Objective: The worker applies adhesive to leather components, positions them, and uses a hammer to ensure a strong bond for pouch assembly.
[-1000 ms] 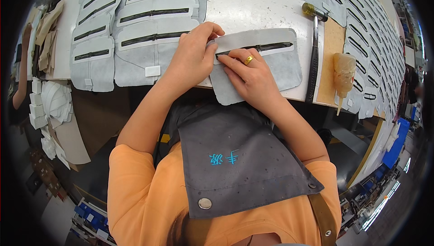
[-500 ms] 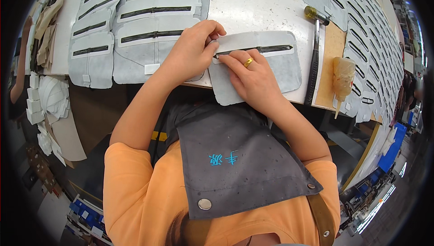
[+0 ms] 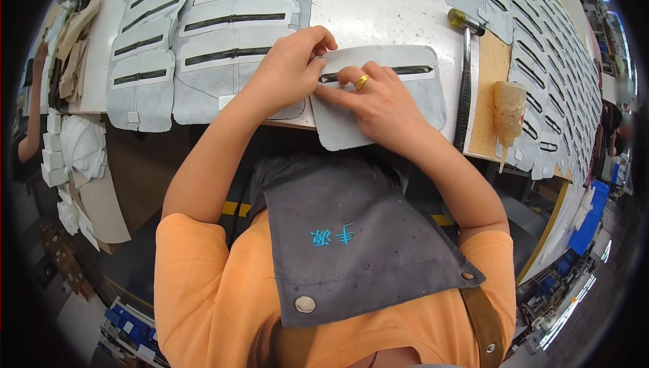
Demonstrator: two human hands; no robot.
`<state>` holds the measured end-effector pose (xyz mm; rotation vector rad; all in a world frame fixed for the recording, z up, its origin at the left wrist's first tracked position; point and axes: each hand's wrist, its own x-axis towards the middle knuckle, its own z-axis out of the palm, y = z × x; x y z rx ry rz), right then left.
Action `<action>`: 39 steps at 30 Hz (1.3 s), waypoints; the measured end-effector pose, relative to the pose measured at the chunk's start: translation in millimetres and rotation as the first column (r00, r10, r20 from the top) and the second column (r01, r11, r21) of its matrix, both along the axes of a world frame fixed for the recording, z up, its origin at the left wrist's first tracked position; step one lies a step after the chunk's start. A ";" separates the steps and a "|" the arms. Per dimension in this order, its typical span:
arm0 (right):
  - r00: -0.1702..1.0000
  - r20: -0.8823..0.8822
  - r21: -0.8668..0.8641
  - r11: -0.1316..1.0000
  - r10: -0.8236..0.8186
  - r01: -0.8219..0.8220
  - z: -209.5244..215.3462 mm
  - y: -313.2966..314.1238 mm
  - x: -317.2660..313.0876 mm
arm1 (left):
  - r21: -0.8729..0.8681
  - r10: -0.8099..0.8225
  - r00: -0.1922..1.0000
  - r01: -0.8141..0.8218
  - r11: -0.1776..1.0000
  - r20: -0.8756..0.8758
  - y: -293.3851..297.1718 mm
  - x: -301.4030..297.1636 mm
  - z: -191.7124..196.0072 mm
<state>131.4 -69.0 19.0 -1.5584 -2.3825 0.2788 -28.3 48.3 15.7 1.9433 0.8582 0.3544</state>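
Note:
A light grey cut panel (image 3: 419,77) with a long dark slot lies at the near edge of the white table (image 3: 378,3). My left hand (image 3: 287,70) pinches the panel's left end at the slot. My right hand (image 3: 378,108), with a gold ring on one finger, lies flat on the panel and presses its fingertips along the slot. Both hands touch the same panel.
Overlapping grey slotted panels (image 3: 203,37) are stacked to the left, with more rows (image 3: 541,37) at the right. A hammer (image 3: 465,77) with a yellow head lies right of the panel, beside a glue bottle (image 3: 508,108) on a brown board. White cut pieces (image 3: 74,158) hang at the left.
The hands have stayed on the panel; the fingers have shifted slightly along the slot. The view has moved a little.

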 end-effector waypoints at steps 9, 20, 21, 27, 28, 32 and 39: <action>0.959 -0.117 -0.019 0.967 -0.256 0.256 -7.8 41.3 75.7 | 0.589 -0.201 0.980 0.162 0.792 0.001 -62.6 44.8 -24.4; 0.930 0.123 0.254 0.917 -0.346 0.308 24.9 59.0 61.1 | 0.655 -0.183 0.981 0.101 0.749 0.058 -75.8 56.8 -31.5; 0.941 0.069 0.367 0.885 -0.331 0.285 27.9 56.7 58.5 | 0.632 -0.181 0.982 0.113 0.767 0.044 -74.5 57.1 -30.9; 0.875 -0.231 -0.032 0.902 -0.425 0.430 31.7 -1.8 78.1 | 0.500 -0.172 0.985 0.143 0.854 0.012 -57.8 57.1 -23.2; 0.867 -0.223 -0.034 0.893 -0.445 0.449 24.5 -14.5 78.3 | 0.497 -0.193 0.981 0.158 0.853 0.019 -53.1 60.5 -20.2; 0.802 -0.241 -0.061 0.833 -0.547 0.550 1.1 -37.3 74.1 | 0.389 -0.244 0.961 0.275 0.879 -0.128 -40.3 74.8 -11.4; 0.759 -0.351 -0.027 0.816 -0.548 0.577 -4.7 -38.4 74.9 | 0.459 -0.274 0.958 0.207 0.864 0.082 -37.7 91.4 -25.8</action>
